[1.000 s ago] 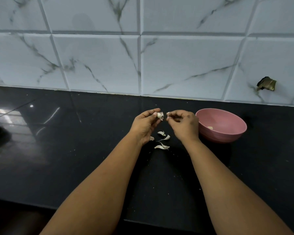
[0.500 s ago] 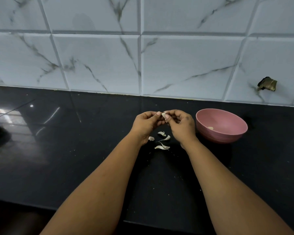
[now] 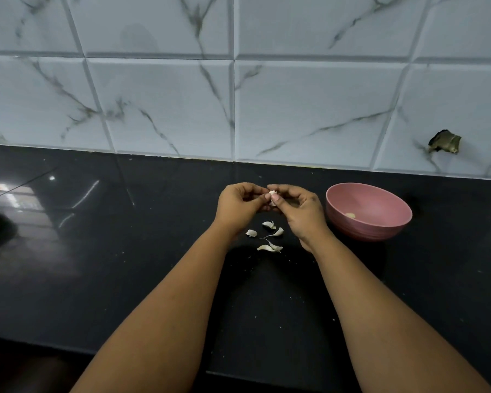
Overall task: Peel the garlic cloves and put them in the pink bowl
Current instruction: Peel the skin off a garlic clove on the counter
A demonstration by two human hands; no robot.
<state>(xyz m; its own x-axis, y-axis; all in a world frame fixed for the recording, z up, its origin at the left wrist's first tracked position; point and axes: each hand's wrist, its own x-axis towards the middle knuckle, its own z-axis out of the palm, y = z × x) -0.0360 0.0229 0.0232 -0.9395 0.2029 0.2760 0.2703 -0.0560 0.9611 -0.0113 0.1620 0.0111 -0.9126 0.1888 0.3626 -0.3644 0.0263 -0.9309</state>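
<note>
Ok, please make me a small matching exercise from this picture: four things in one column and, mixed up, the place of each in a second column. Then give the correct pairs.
Things:
1. garlic clove
2. pink bowl
3. garlic skins
4. peeled clove

Places:
A. inside the bowl
B. lying on the black counter below the hands
C. pinched between the left hand and right hand
D. on the counter, right of the right hand

Pairs: 1-C, 2-D, 3-B, 4-A
</note>
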